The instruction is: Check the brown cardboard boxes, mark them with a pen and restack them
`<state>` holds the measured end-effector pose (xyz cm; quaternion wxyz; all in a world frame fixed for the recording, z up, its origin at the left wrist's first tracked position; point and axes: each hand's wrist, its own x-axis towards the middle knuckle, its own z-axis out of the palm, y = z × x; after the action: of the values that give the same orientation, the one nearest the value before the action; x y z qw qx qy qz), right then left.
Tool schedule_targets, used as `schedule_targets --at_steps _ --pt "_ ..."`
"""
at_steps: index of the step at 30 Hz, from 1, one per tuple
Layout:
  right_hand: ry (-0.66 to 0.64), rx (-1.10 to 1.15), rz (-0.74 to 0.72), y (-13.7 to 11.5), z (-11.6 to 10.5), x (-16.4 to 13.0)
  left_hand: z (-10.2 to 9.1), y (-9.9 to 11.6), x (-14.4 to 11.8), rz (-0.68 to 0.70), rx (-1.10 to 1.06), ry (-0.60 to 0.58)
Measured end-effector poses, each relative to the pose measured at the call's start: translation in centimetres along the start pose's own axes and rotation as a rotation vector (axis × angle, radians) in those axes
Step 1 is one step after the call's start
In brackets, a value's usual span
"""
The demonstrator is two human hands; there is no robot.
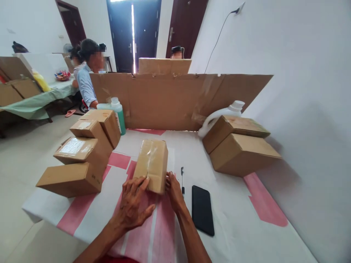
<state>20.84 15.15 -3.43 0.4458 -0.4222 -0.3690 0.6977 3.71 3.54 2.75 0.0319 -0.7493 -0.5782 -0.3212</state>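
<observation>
A small taped cardboard box (pixel 150 160) stands on the table in front of me, a strip of clear tape running down its top. My left hand (pixel 134 204) lies at its near left edge, fingertips on the top and thumb spread away; it is open. Against the box's near right side is my right hand (pixel 174 190), its fingers curled together and closed. What they pinch, if anything, is hidden. Just right of that hand lies a pen (pixel 182 182), with a black phone (pixel 202 210) beside it.
Several cardboard boxes (pixel 71 179) are stacked at the left near a bottle of green liquid (pixel 118 115). Two more boxes (pixel 244 155) and a white jug (pixel 223 113) stand at the right. A cardboard partition (pixel 164 100) crosses the back. A person in a blue shirt (pixel 85 86) sits beyond.
</observation>
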Motion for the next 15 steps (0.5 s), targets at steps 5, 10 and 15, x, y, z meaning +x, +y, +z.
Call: schedule_targets --at_steps 5,10,15 --pt "-0.063 0.109 0.045 -0.2 -0.2 -0.9 0.6 -2.3 2.5 -0.103 -0.072 0.0" --pt "-0.025 0.065 -0.043 -1.5 0.6 -1.9 -0.7 -3.4 3.7 -0.18 -0.246 0.038" --pt "-0.049 -0.053 -0.175 -3.5 1.3 -3.0 -1.5 -4.5 4.7 -0.345 -0.524 0.183"
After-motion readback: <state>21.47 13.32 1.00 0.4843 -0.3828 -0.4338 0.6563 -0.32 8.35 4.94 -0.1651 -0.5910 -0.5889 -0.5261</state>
